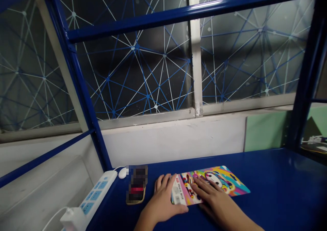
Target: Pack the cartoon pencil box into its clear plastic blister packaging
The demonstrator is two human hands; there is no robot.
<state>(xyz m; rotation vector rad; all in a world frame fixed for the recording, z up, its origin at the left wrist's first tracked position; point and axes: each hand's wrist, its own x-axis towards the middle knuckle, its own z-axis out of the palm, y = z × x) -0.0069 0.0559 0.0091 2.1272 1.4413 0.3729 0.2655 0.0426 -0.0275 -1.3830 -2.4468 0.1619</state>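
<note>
The right hand (214, 198) is lying across the middle of a colourful cartoon booklet (219, 180), its fingers spread and its grip released. The left hand (162, 198) is resting at the booklet's left end, with its fingers slightly curled and its thumb lying near the lower corner. Whether that grip is holding the booklet or only touching it, I cannot tell from here. The booklet is lying flat and at a slant on a blue table (281, 180), with a white label strip across its left end and a bright pink, yellow and teal cover.

Just left of the hands, a pixelated object (137, 181) is sitting on the table, too blurred to identify, with a tan edge showing at its foot. Farther left, a blue-and-white power strip (95, 193) is lying along the table's edge, and a white plug (73, 219) is sitting in its near end, trailing a white cable (52, 219). A white mouse (123, 172) is sitting near the table's far left corner, just behind the blurred object.

Beyond the table, a pale wall panel (173, 144) is rising to a window (133, 74) patterned with a net of blue and white lines. A blue metal frame (194, 14) is crossing in front of it, and a green panel (265, 132) is showing off to the right.
</note>
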